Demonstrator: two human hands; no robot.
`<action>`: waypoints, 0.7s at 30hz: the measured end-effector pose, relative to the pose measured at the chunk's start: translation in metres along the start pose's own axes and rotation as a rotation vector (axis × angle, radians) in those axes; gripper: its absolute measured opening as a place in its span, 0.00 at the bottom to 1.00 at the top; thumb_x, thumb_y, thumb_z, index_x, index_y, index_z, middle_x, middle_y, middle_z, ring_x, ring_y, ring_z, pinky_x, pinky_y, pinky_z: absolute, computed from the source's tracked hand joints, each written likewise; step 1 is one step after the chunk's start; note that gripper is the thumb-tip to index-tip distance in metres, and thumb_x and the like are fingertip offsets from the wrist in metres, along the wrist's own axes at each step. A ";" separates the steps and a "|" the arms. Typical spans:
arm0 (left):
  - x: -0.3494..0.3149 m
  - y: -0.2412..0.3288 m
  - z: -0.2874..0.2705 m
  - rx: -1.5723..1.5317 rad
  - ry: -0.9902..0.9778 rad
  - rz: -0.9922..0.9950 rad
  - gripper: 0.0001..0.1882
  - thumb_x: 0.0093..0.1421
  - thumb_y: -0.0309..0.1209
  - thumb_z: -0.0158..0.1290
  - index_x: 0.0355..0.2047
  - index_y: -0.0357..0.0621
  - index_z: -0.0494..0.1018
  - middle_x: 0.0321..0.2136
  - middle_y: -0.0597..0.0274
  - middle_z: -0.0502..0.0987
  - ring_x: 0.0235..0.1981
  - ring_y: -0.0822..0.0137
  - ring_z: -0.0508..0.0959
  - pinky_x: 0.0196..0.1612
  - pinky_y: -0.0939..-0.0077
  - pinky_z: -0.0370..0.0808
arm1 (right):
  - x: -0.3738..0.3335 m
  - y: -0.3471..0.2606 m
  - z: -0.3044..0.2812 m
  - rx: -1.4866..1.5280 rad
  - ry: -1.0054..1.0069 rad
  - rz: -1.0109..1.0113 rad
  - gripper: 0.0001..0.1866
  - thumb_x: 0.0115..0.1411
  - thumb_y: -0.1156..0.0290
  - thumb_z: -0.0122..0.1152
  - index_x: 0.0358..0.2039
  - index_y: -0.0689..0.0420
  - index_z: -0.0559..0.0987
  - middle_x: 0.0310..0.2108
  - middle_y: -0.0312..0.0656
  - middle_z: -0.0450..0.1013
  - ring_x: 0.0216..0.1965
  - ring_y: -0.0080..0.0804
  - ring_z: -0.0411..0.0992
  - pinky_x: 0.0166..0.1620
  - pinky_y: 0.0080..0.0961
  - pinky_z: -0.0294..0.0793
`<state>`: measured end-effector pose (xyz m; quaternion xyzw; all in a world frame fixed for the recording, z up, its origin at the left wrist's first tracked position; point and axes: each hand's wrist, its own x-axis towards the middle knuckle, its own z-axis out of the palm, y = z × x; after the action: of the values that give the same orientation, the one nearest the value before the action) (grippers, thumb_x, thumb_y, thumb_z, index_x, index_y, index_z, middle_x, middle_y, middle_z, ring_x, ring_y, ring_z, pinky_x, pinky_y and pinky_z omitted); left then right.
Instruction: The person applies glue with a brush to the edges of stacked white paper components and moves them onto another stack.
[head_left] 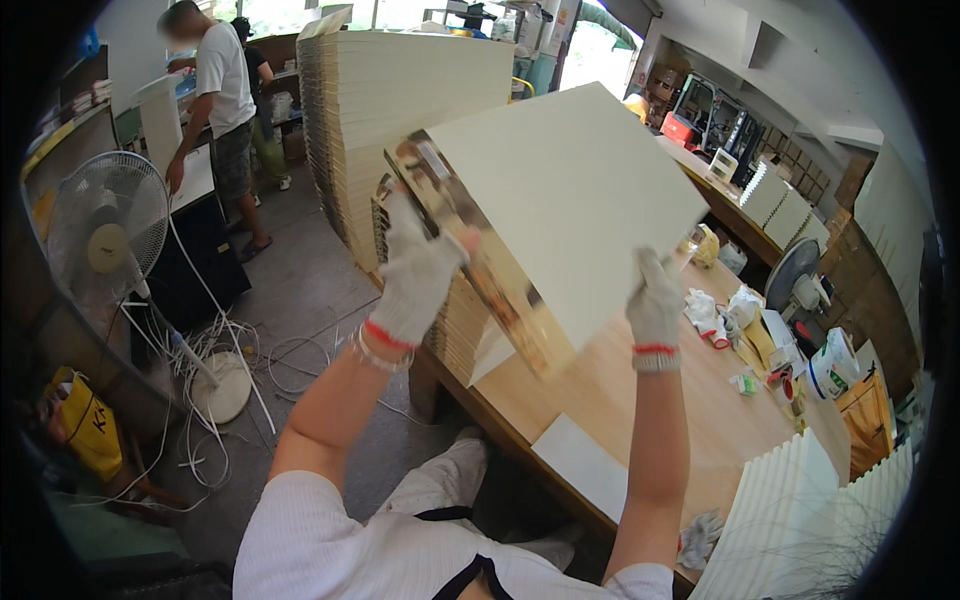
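Both my hands wear white knitted gloves with red cuff bands. Between them a large cream panel [570, 190] is held tilted above the wooden table. Its long near-left side carries a glossy, picture-like strip [480, 245] in brown, black and tan. My left hand [420, 265] grips that side, with the thumb near the strip and the other fingers partly hidden. At the panel's right edge my right hand [655, 300] has its fingers curled round the border. The panel's underside is hidden from view.
A tall stack of cream sheets [420, 110] rises beyond my left hand. On the worktable [610, 385] lie a white sheet [582, 465], spare gloves [706, 318], and a white tub [835, 365]. A standing fan [108, 235] and tangled cables occupy the left floor. Two people [218, 80] stand beyond.
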<state>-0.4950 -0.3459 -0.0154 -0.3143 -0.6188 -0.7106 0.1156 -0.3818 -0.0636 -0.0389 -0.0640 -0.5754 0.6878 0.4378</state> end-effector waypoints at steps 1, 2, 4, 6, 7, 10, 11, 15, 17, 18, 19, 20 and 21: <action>0.012 -0.008 0.001 0.034 0.124 -0.010 0.43 0.53 0.34 0.58 0.65 0.33 0.51 0.62 0.42 0.58 0.64 0.50 0.59 0.62 0.68 0.62 | 0.011 0.006 0.024 -0.011 0.035 0.031 0.10 0.63 0.67 0.56 0.38 0.61 0.72 0.33 0.38 0.73 0.32 0.23 0.73 0.31 0.18 0.74; 0.021 -0.018 -0.001 0.066 0.252 -0.015 0.43 0.54 0.34 0.56 0.66 0.33 0.49 0.63 0.41 0.57 0.65 0.49 0.57 0.63 0.68 0.59 | 0.014 0.005 0.048 -0.053 0.051 0.046 0.13 0.62 0.64 0.58 0.37 0.62 0.72 0.27 0.38 0.73 0.25 0.22 0.73 0.24 0.20 0.74; 0.037 -0.056 -0.009 0.410 0.217 -0.182 0.45 0.53 0.35 0.54 0.66 0.31 0.45 0.66 0.39 0.49 0.66 0.48 0.55 0.65 0.66 0.57 | 0.024 0.011 0.057 -0.461 -0.008 0.231 0.19 0.60 0.58 0.59 0.37 0.63 0.71 0.25 0.40 0.72 0.23 0.24 0.73 0.22 0.21 0.73; 0.048 -0.102 -0.016 0.546 0.199 -0.260 0.46 0.53 0.37 0.52 0.66 0.30 0.43 0.67 0.37 0.44 0.67 0.47 0.52 0.66 0.66 0.54 | 0.031 0.021 0.060 -0.706 -0.043 0.329 0.24 0.59 0.52 0.60 0.37 0.64 0.71 0.25 0.41 0.72 0.21 0.26 0.72 0.21 0.23 0.72; 0.052 -0.124 -0.018 0.503 0.199 -0.251 0.46 0.54 0.39 0.51 0.66 0.30 0.42 0.68 0.37 0.43 0.68 0.47 0.49 0.67 0.67 0.51 | 0.031 0.023 0.059 -0.752 -0.044 0.328 0.26 0.59 0.50 0.60 0.37 0.64 0.70 0.25 0.42 0.72 0.20 0.27 0.72 0.21 0.23 0.73; 0.059 -0.128 -0.025 0.436 0.203 -0.269 0.46 0.55 0.41 0.50 0.67 0.30 0.42 0.68 0.38 0.41 0.69 0.47 0.45 0.68 0.69 0.47 | 0.035 0.024 0.068 -0.832 -0.040 0.373 0.28 0.58 0.46 0.59 0.37 0.64 0.69 0.26 0.43 0.72 0.19 0.28 0.72 0.21 0.24 0.73; 0.059 -0.127 -0.025 0.425 0.198 -0.282 0.46 0.55 0.41 0.50 0.67 0.30 0.42 0.69 0.39 0.40 0.70 0.48 0.44 0.69 0.70 0.46 | 0.034 0.025 0.070 -0.847 -0.030 0.399 0.29 0.58 0.45 0.59 0.37 0.63 0.69 0.26 0.43 0.72 0.19 0.28 0.72 0.20 0.25 0.72; 0.057 -0.127 -0.020 0.289 0.248 -0.150 0.44 0.56 0.44 0.49 0.65 0.31 0.47 0.62 0.39 0.58 0.64 0.51 0.60 0.65 0.65 0.55 | 0.032 0.024 0.064 -0.786 -0.057 0.364 0.28 0.58 0.48 0.60 0.42 0.63 0.70 0.28 0.43 0.72 0.20 0.27 0.72 0.21 0.25 0.73; 0.057 -0.121 -0.007 0.122 0.199 -0.158 0.29 0.61 0.42 0.46 0.56 0.35 0.57 0.53 0.50 0.64 0.55 0.58 0.65 0.59 0.69 0.61 | 0.038 0.057 0.028 -0.759 -0.190 0.089 0.23 0.64 0.52 0.51 0.49 0.58 0.70 0.33 0.42 0.71 0.25 0.28 0.73 0.24 0.24 0.76; 0.055 -0.127 0.001 -0.030 0.155 -0.210 0.23 0.63 0.41 0.45 0.52 0.37 0.62 0.49 0.55 0.67 0.50 0.61 0.67 0.56 0.71 0.63 | 0.035 0.068 -0.006 -0.789 -0.206 -0.035 0.21 0.67 0.54 0.47 0.53 0.55 0.70 0.35 0.41 0.70 0.27 0.28 0.73 0.26 0.24 0.78; 0.053 -0.127 -0.004 -0.175 0.128 -0.252 0.18 0.65 0.40 0.43 0.47 0.39 0.68 0.44 0.60 0.70 0.46 0.65 0.70 0.53 0.72 0.66 | 0.017 0.066 -0.018 -0.548 -0.231 0.057 0.20 0.67 0.56 0.48 0.54 0.54 0.68 0.37 0.42 0.71 0.29 0.29 0.74 0.27 0.26 0.78; 0.054 -0.113 -0.011 -0.296 0.100 -0.278 0.16 0.67 0.38 0.42 0.43 0.41 0.73 0.40 0.65 0.73 0.41 0.68 0.72 0.50 0.74 0.69 | 0.000 0.058 -0.027 -0.303 -0.245 0.141 0.20 0.66 0.59 0.48 0.55 0.53 0.66 0.39 0.42 0.71 0.31 0.30 0.74 0.28 0.29 0.78; 0.069 -0.163 -0.032 -0.345 0.085 -0.076 0.17 0.67 0.41 0.43 0.46 0.40 0.71 0.42 0.63 0.73 0.42 0.69 0.72 0.50 0.74 0.69 | -0.014 0.060 -0.040 -0.097 -0.277 0.146 0.19 0.65 0.60 0.50 0.53 0.53 0.68 0.39 0.40 0.72 0.29 0.29 0.74 0.29 0.28 0.78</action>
<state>-0.6488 -0.3270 -0.1074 -0.2755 -0.4937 -0.8227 0.0591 -0.3814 -0.0414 -0.1089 -0.0314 -0.6567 0.6915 0.2994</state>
